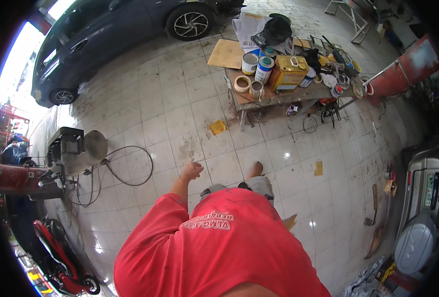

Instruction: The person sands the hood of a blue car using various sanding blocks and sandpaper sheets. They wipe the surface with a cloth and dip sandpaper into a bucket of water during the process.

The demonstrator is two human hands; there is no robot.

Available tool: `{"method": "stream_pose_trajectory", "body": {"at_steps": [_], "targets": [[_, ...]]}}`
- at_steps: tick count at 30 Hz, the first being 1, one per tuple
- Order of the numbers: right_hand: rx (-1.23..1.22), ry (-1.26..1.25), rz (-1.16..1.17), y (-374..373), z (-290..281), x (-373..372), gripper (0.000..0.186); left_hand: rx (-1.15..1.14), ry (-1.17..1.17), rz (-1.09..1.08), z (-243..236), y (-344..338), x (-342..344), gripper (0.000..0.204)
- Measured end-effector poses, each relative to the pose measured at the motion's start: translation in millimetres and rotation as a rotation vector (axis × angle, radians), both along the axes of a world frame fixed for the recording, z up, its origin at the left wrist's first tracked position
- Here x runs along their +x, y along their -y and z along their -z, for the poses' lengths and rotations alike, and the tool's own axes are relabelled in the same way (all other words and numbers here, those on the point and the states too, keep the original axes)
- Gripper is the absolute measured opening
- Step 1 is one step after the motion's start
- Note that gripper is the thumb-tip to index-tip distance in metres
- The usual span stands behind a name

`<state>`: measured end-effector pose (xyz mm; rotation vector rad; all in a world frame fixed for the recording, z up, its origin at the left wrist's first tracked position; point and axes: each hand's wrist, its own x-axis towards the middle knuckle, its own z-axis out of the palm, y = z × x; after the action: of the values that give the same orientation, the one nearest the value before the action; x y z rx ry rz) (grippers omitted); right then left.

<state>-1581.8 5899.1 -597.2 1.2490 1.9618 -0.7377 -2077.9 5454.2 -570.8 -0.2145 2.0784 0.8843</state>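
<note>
My left hand [193,171] hangs in front of my body on the left, over the tiled floor [170,114]. Its fingers are curled in, and whether anything small is inside them is hidden. The right hand does not show; my red shirt fills the lower middle. Ahead and to the right stands a worktable [279,100]. On it are a yellow square tin [288,73], an open paint can [249,64], a blue-and-white can [264,70], a roll of masking tape [242,83], a small used can [256,89] and a black cap [277,30]. Neither hand touches these.
A dark car [115,39] is parked at the far left. Left of me stands a compressor-like machine [81,151] with a black hose [151,163] looped on the floor. A red motorcycle [56,257] is at lower left, a silver car [427,188] at right. Yellow sheets [217,127] lie about.
</note>
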Motion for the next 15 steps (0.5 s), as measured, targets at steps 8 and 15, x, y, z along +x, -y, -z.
{"method": "stream_pose_trajectory", "body": {"at_steps": [8, 15], "targets": [[0.583, -0.672, -0.003, -353, -122, -378, 0.041, -0.053, 0.046, -0.227, 27, -19, -80, 0.042], [0.997, -0.741, -0.186, -491, -261, -668, 0.039, -0.030, -0.371, -0.191, 26, -60, -342, 0.043]]}}
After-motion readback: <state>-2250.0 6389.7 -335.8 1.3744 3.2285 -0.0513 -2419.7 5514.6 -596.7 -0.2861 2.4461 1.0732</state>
